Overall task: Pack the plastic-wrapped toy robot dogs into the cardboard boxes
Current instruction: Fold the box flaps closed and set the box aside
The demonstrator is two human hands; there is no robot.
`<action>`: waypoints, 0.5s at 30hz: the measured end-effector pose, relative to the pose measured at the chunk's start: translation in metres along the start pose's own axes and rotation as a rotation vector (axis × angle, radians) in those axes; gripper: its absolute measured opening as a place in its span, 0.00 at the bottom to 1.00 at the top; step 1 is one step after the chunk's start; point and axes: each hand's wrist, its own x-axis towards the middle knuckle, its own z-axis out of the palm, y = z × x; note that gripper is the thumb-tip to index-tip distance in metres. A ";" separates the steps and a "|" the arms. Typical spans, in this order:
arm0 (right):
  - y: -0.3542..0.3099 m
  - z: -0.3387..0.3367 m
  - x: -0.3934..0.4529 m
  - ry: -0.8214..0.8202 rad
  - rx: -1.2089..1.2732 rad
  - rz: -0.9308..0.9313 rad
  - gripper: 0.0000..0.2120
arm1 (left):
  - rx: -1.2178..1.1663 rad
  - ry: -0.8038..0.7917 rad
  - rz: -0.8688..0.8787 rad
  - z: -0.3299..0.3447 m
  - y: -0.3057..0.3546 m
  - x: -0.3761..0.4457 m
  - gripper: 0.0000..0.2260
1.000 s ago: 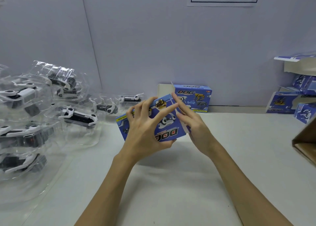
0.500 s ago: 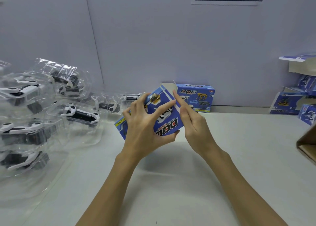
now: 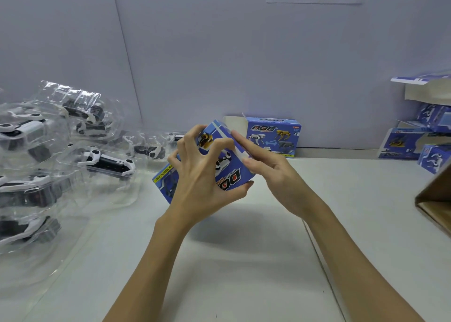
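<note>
I hold a blue cardboard "DOG" box [image 3: 231, 175] tilted above the white table, its printed face toward me. My left hand [image 3: 202, 180] grips it from the front with curled fingers over the top edge and thumb under the lower edge. My right hand [image 3: 273, 168] lies against the box's right end with straight fingers pressing the flap. A pile of plastic-wrapped toy robot dogs [image 3: 107, 163] lies on the left of the table. What is inside the held box is hidden.
Another blue DOG box [image 3: 273, 136] with an open flap stands against the back wall. More blue boxes [image 3: 415, 141] are stacked at the far right. A brown carton's corner [image 3: 436, 199] juts in at the right edge. The table [image 3: 244, 260] stretches toward me.
The held box has tilted more steeply, its right end rising. My right fingers have slid along the right end flap. My left hand keeps its grip.
</note>
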 end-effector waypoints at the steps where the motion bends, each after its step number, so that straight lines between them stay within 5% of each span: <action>1: 0.001 0.002 0.000 -0.003 -0.009 -0.016 0.21 | -0.010 -0.002 -0.023 0.000 0.001 0.001 0.30; 9: 0.019 0.021 -0.001 0.136 -0.378 -0.238 0.29 | -0.040 0.060 -0.022 0.004 -0.007 -0.002 0.36; 15: 0.023 0.026 0.001 0.152 -0.451 -0.253 0.26 | 0.019 0.098 0.015 0.006 -0.008 -0.003 0.34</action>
